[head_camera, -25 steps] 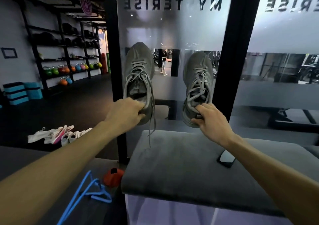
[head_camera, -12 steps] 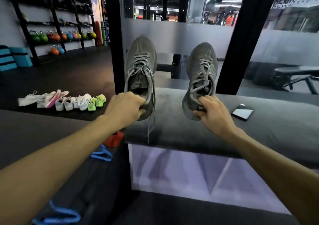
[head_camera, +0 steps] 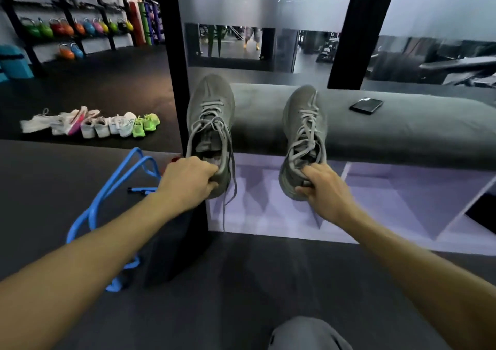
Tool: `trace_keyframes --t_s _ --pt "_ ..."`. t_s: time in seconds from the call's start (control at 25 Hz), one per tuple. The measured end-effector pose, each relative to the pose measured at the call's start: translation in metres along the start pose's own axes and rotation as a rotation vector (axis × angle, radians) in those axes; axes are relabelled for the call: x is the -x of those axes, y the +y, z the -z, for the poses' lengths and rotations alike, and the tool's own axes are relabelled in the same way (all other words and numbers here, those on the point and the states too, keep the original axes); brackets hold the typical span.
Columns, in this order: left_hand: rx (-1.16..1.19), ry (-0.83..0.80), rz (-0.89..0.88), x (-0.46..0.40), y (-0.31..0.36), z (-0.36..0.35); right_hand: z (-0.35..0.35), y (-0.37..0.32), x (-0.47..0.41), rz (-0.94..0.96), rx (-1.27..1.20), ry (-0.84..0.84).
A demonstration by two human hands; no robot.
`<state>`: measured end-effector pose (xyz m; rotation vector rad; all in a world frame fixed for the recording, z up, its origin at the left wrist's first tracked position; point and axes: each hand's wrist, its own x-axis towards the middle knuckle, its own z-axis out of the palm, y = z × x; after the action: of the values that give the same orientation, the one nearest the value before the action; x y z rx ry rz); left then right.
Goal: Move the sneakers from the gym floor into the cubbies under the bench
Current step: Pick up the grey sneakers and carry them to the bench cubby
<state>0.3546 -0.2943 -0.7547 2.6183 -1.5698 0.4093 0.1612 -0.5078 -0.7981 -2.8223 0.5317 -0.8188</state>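
Note:
I hold a pair of grey sneakers in the air in front of the bench. My left hand (head_camera: 188,182) grips the heel of the left grey sneaker (head_camera: 210,124), whose laces dangle. My right hand (head_camera: 326,191) pinches the heel collar of the right grey sneaker (head_camera: 304,132). Both toes point away from me. The grey padded bench (head_camera: 402,132) runs across behind them. Under it the pale lilac cubbies (head_camera: 375,202) open toward me, split by slanted dividers. A row of several white, pink and neon-green sneakers (head_camera: 91,124) lies on the dark floor at the left.
A black phone (head_camera: 366,105) lies on the bench top. A black pillar (head_camera: 171,62) stands left of the bench with a dark panel at its foot. Blue hurdle frames (head_camera: 118,188) lie on the floor at left. Kettlebell racks (head_camera: 75,27) line the far left wall. My knee (head_camera: 308,333) shows at bottom.
The view has dropped lower and nearer the bench. Both sneakers have come down from above the seat to the level of its front edge, over the cubby openings. My grips are unchanged.

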Motion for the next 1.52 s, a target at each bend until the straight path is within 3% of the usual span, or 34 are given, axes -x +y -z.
trace_keyframes --t_s 0.28,0.52,1.04,1.16,1.4,1.48,1.52 --pt "0.003 -0.155 0.005 0.069 0.036 -0.063 -0.047 -0.009 0.095 -0.081 0.011 -0.171" --pt "0.030 -0.280 0.011 0.069 0.047 -0.119 -0.095 0.004 0.112 -0.114 -0.086 -0.288" --pt "0.074 -0.352 0.015 -0.109 0.010 -0.239 -0.228 0.103 -0.027 -0.155 0.001 -0.342" --pt "0.114 -0.389 0.027 -0.143 0.001 -0.279 -0.268 0.121 -0.056 -0.231 -0.077 -0.346" --pt "0.108 -0.429 0.096 -0.199 -0.012 -0.349 -0.356 0.149 -0.096 -0.117 -0.065 -0.391" --pt "0.090 -0.447 0.091 -0.212 -0.016 -0.367 -0.383 0.156 -0.105 -0.198 -0.158 -0.430" --pt "0.088 -0.455 0.089 -0.219 -0.018 -0.375 -0.394 0.156 -0.112 -0.354 -0.330 -0.436"
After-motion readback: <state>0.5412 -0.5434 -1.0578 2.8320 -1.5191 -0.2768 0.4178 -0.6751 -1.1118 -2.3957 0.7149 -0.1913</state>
